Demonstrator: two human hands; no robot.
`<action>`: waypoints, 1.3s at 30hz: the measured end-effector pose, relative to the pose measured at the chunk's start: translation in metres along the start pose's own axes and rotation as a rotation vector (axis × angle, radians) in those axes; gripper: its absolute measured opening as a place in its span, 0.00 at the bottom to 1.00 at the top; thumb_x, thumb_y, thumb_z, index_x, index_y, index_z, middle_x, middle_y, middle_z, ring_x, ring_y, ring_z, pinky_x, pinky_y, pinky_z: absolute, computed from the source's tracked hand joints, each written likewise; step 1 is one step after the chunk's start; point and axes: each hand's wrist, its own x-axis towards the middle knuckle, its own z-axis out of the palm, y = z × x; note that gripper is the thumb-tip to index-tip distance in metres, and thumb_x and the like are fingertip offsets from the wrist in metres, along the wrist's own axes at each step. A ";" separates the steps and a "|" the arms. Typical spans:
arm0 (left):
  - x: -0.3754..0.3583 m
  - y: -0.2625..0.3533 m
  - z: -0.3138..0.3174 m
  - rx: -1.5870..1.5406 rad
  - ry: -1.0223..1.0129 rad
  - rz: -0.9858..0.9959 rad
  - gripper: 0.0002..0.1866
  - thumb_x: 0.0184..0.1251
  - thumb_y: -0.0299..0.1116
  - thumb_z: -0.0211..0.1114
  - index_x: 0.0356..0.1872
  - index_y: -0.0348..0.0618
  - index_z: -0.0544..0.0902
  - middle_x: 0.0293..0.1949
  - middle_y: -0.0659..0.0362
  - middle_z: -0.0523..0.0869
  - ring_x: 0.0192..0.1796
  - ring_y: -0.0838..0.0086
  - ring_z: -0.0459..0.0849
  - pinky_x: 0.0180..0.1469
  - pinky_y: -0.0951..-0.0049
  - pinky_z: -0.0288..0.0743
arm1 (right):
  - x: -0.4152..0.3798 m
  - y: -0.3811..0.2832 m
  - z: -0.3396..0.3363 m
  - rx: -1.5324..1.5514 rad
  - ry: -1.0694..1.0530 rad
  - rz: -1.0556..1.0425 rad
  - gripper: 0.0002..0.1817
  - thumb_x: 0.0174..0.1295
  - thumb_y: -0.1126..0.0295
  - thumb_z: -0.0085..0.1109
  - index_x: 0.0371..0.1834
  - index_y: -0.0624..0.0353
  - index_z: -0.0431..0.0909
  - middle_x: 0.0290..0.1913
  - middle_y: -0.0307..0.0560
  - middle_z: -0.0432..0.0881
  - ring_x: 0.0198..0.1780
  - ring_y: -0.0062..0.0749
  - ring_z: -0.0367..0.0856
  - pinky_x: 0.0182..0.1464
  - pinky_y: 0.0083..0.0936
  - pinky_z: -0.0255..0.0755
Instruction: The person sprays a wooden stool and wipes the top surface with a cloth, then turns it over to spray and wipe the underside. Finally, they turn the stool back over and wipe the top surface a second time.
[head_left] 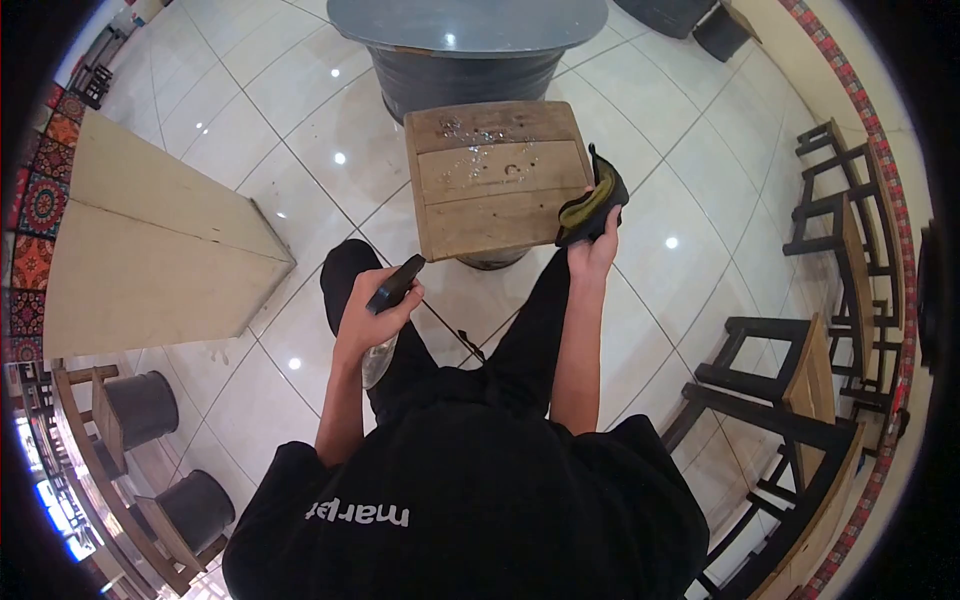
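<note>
My left hand [360, 312] is wrapped round a spray bottle with a black head [396, 284]. Its clear body [377, 362] hangs below the hand, partly hidden by my wrist. My right hand [597, 250] grips a folded black and yellow-green cloth [592, 208] at the right edge of a wooden stool top [480, 225]. Wet drops and small puddles [485, 150] lie on the boards, mostly toward the far side. The spray bottle is a little off the stool's near left corner.
Beyond the stool stands a round grey-topped table [470, 25] on a dark drum base. A cream pillar [165, 240] rises at left. Dark wooden chairs [770, 400] line the right side, and drum-shaped stools [185, 510] stand at lower left. The floor [690, 200] is pale tile.
</note>
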 end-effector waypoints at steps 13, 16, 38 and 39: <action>0.049 -0.002 0.059 -0.113 0.010 0.163 0.08 0.62 0.30 0.66 0.33 0.33 0.81 0.19 0.54 0.80 0.20 0.70 0.77 0.28 0.69 0.70 | -0.006 -0.056 -0.017 0.378 -0.111 0.044 0.26 0.75 0.52 0.46 0.61 0.64 0.75 0.61 0.52 0.80 0.61 0.45 0.79 0.67 0.44 0.70; 0.055 0.009 0.056 0.052 -0.047 0.187 0.11 0.60 0.33 0.67 0.34 0.34 0.82 0.20 0.49 0.80 0.21 0.62 0.77 0.29 0.65 0.71 | -0.005 -0.054 -0.020 0.438 -0.214 0.084 0.27 0.74 0.51 0.49 0.61 0.65 0.75 0.61 0.52 0.80 0.61 0.45 0.79 0.67 0.44 0.70; 0.047 -0.031 0.052 -0.170 -0.208 -0.012 0.08 0.67 0.31 0.67 0.37 0.36 0.82 0.26 0.64 0.82 0.26 0.82 0.78 0.30 0.79 0.73 | -0.013 -0.031 -0.018 -0.697 0.092 -0.283 0.21 0.73 0.62 0.53 0.61 0.65 0.73 0.55 0.53 0.82 0.56 0.44 0.81 0.60 0.37 0.74; 0.045 -0.035 0.052 -0.253 -0.157 -0.065 0.09 0.66 0.31 0.68 0.39 0.35 0.82 0.28 0.64 0.83 0.26 0.82 0.79 0.31 0.79 0.73 | -0.007 -0.030 -0.014 -1.230 0.084 -0.469 0.21 0.70 0.67 0.57 0.63 0.65 0.71 0.56 0.54 0.81 0.56 0.46 0.81 0.60 0.37 0.73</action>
